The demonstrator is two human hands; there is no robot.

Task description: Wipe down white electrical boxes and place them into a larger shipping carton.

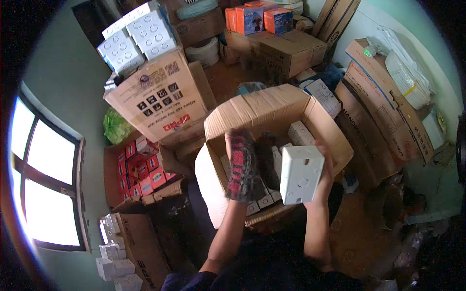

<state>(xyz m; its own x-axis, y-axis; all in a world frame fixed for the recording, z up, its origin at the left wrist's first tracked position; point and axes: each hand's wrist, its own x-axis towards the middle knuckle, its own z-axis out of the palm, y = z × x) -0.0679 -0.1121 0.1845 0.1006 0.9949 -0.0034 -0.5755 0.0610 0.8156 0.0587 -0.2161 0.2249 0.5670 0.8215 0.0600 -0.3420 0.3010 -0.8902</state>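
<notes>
My right hand (323,182) is shut on a white plastic electrical back box (302,176), held above the right side of an open cardboard carton (255,109). The box's flat side with round and slotted knockouts faces the camera. My left hand (242,165), in a dark and red patterned glove, is blurred over the carton's left part, and its fingers cannot be made out clearly. Inside the carton lie several more white boxes (300,134), some along the near wall and some at the far right. My left hand and its shadow hide part of the inside.
A tall carton (160,94) stacked with white boxes (151,34) stands at upper left. Below it is an open carton of red packages (145,171). More white boxes (116,269) lie on a carton at lower left. Long flat cartons (386,102) lean on the right; orange boxes (249,20) sit behind.
</notes>
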